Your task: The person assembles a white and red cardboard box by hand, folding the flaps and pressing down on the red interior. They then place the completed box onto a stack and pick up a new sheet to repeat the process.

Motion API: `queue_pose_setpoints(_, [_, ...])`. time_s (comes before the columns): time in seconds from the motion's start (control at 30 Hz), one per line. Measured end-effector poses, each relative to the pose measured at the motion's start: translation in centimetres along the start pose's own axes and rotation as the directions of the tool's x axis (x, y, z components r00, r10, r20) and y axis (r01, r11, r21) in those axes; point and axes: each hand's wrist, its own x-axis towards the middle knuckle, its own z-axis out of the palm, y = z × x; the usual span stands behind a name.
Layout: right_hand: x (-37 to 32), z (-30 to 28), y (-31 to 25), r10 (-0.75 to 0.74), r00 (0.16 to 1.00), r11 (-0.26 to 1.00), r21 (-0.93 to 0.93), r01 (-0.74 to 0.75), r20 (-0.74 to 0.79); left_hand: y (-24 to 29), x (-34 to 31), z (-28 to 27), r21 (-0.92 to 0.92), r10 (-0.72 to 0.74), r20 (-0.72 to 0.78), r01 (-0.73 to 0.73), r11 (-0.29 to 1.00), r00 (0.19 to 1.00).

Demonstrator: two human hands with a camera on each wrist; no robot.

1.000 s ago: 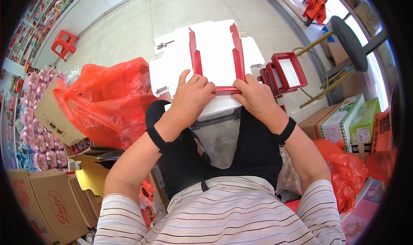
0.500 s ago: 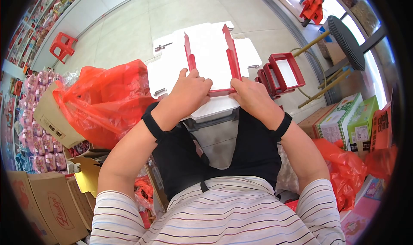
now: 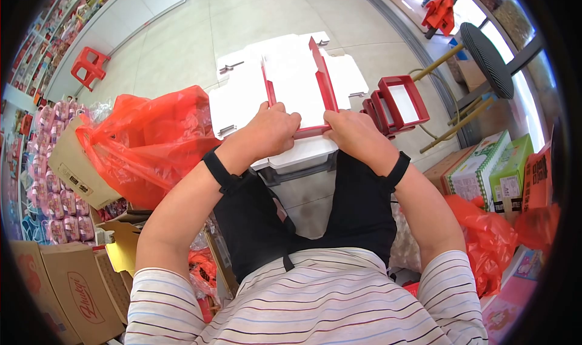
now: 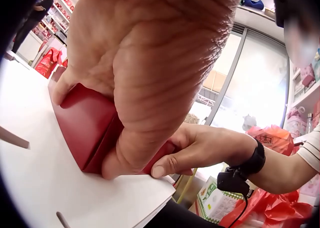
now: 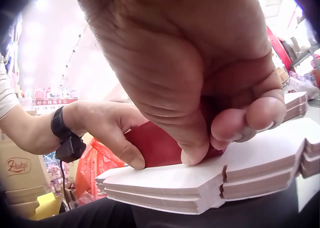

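A red-and-white cardboard box blank (image 3: 294,72) lies on a stack of flat white blanks (image 5: 160,194) at the person's knees. Its long red side flaps (image 3: 325,84) stand raised, and the near red flap (image 4: 90,120) is folded up. My left hand (image 3: 270,130) pinches the near flap's left corner, thumb on the near side and fingertips behind it. At the other corner my right hand (image 3: 359,136) grips the same flap. In the right wrist view, the right thumb (image 5: 195,150) presses low on the red face, with the other fingers curled at the corner.
Folded red boxes (image 3: 407,105) with white insides stand right of the stack. A large red plastic bag (image 3: 151,139) lies at left, with cartons (image 3: 76,284) below it. A round stool (image 3: 488,60) and more boxes (image 3: 512,181) are at right.
The left hand's raised index finger has come down and curled at the corner. The left side flap now leans more inward. The stack has shifted slightly left and toward the person.
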Motion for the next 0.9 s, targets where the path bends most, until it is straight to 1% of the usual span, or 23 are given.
queue_pose_setpoints(0.03, [0.1,0.0,-0.1,0.008,1.0,1.0,-0.006,-0.008,0.003,0.0,0.0,0.0,0.001,-0.004,0.009,0.004,1.0,1.0])
queue_pose_setpoints(0.13, [0.1,0.0,-0.1,0.026,1.0,0.999,-0.019,-0.026,0.01,0.1,-0.4,-0.2,-0.026,-0.009,-0.028,0.008,1.0,1.0])
queue_pose_setpoints(0.23, [0.3,0.4,0.2,0.022,1.0,1.0,-0.022,-0.022,0.016,0.1,-0.1,0.1,0.01,-0.007,-0.012,0.007,1.0,1.0])
queue_pose_setpoints(0.43, [0.8,0.2,0.1,0.041,0.997,0.998,-0.055,-0.038,0.059,-0.3,0.1,0.1,-0.013,0.0,0.016,0.0,1.0,1.0])
queue_pose_setpoints(0.53, [0.8,0.3,0.0,0.052,0.996,0.997,-0.063,-0.048,0.068,-0.4,-0.1,0.0,0.009,0.011,0.006,-0.011,1.0,1.0])
queue_pose_setpoints(0.63, [0.4,0.7,-0.7,0.085,0.995,0.995,-0.057,-0.082,0.058,-0.1,-0.4,-2.1,-0.109,-0.022,-0.051,0.016,0.994,0.998])
queue_pose_setpoints(0.7, [0.1,1.8,-2.2,0.129,0.99,0.991,-0.041,-0.127,0.051,0.9,0.2,-3.4,-0.154,-0.072,-0.182,0.044,0.987,0.981])
queue_pose_setpoints(0.73, [0.0,2.4,-3.2,0.129,0.99,0.992,0.01,-0.129,0.059,1.4,0.6,-3.7,-0.183,-0.106,-0.248,0.061,0.981,0.963])
queue_pose_setpoints(0.77, [-0.3,2.7,-4.3,0.117,0.989,0.992,0.035,-0.121,0.094,1.9,1.5,-3.7,-0.21,-0.152,-0.17,0.115,0.971,0.974])
queue_pose_setpoints(0.87, [-1.9,2.4,-7.1,0.034,0.986,0.988,0.143,-0.057,0.161,2.5,2.2,-1.7,-0.243,-0.182,-0.072,0.16,0.957,0.981])
queue_pose_setpoints(0.9, [-2.4,2.2,-7.5,0.002,0.985,0.982,0.184,-0.035,0.175,2.7,1.9,-1.9,-0.21,-0.147,-0.104,0.122,0.97,0.984])
